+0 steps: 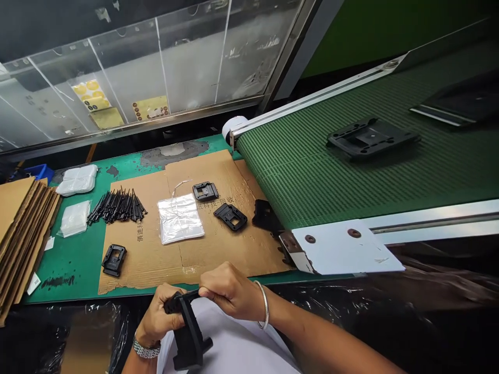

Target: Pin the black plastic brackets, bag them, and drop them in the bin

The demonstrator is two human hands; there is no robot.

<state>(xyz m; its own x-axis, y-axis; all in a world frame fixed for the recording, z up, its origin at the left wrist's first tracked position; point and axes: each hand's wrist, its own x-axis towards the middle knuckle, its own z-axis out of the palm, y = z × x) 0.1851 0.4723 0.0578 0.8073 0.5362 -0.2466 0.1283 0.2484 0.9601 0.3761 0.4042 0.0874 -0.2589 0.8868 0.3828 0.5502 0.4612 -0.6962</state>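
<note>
My left hand point(160, 314) is wrapped round a black plastic part point(189, 337), held tilted above my lap at the table's near edge. The part has a frame-like body and a short peg sticking out low on its side. My right hand point(230, 292) is closed at the part's upper end. A slim dark piece runs into its fingers, which hide what they grip. On the cardboard sheet point(241, 249) beyond my hands lie black plastic frames point(231, 216), a stack of clear plastic bags point(180, 219) and a pile of thin black rods point(119, 206).
A green conveyor belt point(288, 171) on the right carries another black frame point(372, 139) and a dark flat piece point(463, 98). Cardboard pieces point(23, 234) are stacked at the left edge. White packets point(77, 179) lie on the green table point(83, 259). A clear panel point(187, 62) stands behind.
</note>
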